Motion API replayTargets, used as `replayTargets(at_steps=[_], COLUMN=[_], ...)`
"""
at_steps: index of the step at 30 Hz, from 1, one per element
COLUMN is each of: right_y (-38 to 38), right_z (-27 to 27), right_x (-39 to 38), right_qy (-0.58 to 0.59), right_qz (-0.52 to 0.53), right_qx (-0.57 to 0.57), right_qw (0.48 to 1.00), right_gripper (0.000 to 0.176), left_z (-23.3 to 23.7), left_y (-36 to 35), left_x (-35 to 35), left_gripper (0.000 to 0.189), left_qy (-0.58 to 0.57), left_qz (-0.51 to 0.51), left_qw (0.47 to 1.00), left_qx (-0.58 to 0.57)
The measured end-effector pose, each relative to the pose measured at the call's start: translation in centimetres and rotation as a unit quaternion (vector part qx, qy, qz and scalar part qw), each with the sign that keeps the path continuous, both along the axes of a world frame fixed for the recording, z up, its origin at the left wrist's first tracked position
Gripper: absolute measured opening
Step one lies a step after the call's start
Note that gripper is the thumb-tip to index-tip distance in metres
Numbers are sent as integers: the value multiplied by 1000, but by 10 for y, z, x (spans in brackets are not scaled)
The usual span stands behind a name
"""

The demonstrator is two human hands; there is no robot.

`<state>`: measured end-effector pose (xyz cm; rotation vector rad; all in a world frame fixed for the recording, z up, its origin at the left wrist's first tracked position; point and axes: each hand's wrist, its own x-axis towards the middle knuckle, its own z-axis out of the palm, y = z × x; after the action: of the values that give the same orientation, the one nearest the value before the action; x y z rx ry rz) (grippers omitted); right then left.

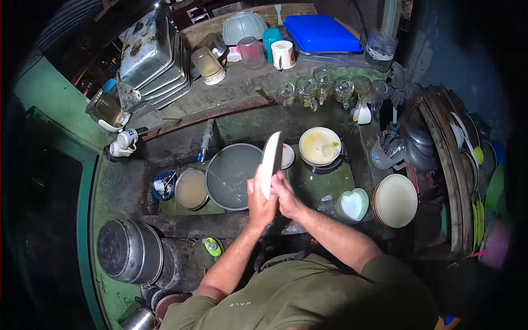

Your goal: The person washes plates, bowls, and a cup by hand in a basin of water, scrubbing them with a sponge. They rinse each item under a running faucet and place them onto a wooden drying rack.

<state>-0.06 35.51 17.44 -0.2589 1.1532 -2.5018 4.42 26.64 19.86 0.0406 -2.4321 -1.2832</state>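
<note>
A white plate (270,159), seen nearly edge-on and tilted up, is held between my two hands over the sink area. My left hand (260,203) grips its lower left side, and my right hand (287,197) closes on the lower right. Just left stands a grey basin (220,190) of cloudy water. Partly hidden behind the plate is a small white dish (288,156). A pale bowl (320,144) with yellowish residue sits to the right. Closer to me are a heart-shaped pale green container (352,204) and a stack of cream plates (395,201).
A pot of murky water (191,188) stands beside a blue cup (164,185). Glass mugs (306,88), stacked metal pans (148,60) and a blue tray (323,34) occupy the back ledge. A large pot (129,251) and green bottle (212,247) are front left; a wooden rack (443,165) is right.
</note>
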Motion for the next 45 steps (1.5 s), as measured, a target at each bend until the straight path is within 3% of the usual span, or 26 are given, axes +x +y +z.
replayTargets(at_steps=[2, 3, 4, 6, 7, 8, 9, 10, 11, 12, 14, 16, 18, 21, 22, 26, 28, 29, 32, 33, 36, 38, 41, 42, 44, 45], right_y=[25, 26, 45, 63, 76, 86, 86, 83, 83, 87, 104, 95, 65, 22, 18, 27, 28, 29, 36, 33, 38, 25, 17, 22, 32, 36], right_z=[18, 35, 25, 24, 15, 1, -17, -37, -47, -43, -81, -64, -19, 26, 40, 1, -1, -12, -11, -10, -3, 25, 51, 65, 59, 48], right_x=[-21, -24, -34, -45, -52, -60, -68, -79, -86, -92, -105, -82, -38, -19, -29, -91, -70, -57, -62, -72, -45, -26, -56, -75, -106, -121], right_qy=[-41, -78, -39, -58, -86, -116, -119, -117, -112, -107, 71, 80, 240, 477, 534, 384, 450, 492, 468, 420, 447, 495, 558, 574, 547, 423], right_qz=[71, -21, 25, -36, -27, -19, -17, -33, -50, -40, -127, -229, -264, -245, -245, -268, -276, -204, -218, -326, -218, -205, -184, -91, -55, -92], right_qx=[-42, 22, -18, -35, -37, -39, -37, 4, 42, 245, 585, 517, 420, 402, 399, 410, 392, 396, 388, 424, 366, 302, 378, 373, 359, 392], right_qw=[996, 997, 999, 997, 995, 992, 992, 993, 992, 963, 798, 821, 834, 742, 704, 783, 754, 748, 764, 733, 786, 789, 716, 723, 754, 812], right_gripper=[31, 18, 17, 31, 34, 37, 37, 39, 41, 42, 43, 31, 20, 21, 22, 23, 21, 19, 7, 3, 4, 4, 8, 7, 7, 7], left_z=[-3, 8, 6, -14, -7, -2, -26, -51, -49, -39, -29, -17, -23, -30, -28, -12, -10, -9, -10, -4, 3, -6, 4, 10, -9, -6], left_y=[6, 7, 1, -16, -18, -21, -38, -54, -55, -56, -57, -62, -49, -16, -4, -22, -30, -32, -34, -35, -35, -28, -17, -21, -35, -33], left_x=[1, 0, -3, -13, -26, -31, -37, -38, -38, -43, -42, -47, -46, -35, -30, -18, -22, -24, -17, -16, -21, -22, -21, -21, -20, -18], left_gripper=[74, 76, 76, 76, 73, 66, 61, 56, 56, 51, 46, 41, 38, 28, 27, 29, 25, 25, 24, 21, 25, 33, 42, 43, 42, 38], left_qy=[21, 19, 21, 60, 95, -104, -137, -161, -161, -116, -70, -41, -42, -94, -54, -42, -28, -24, -34, -22, -8, -32, -39, -43, -86, -70], left_qz=[-26, -73, -69, -24, 78, 93, -11, -111, -109, -105, -96, -90, -68, -56, -118, -86, -90, -90, -93, -93, -80, -105, -143, -148, -146, -144], left_qw=[981, 983, 983, 986, 992, 916, 809, 652, 651, 652, 649, 704, 734, 797, 756, 789, 779, 779, 755, 766, 782, 850, 915, 950, 959, 948], left_qx=[-190, -169, -167, -155, -29, 376, 571, 733, 734, 742, 752, 703, 674, 594, 642, 607, 621, 620, 648, 636, 618, 515, 376, 272, 229, 274])
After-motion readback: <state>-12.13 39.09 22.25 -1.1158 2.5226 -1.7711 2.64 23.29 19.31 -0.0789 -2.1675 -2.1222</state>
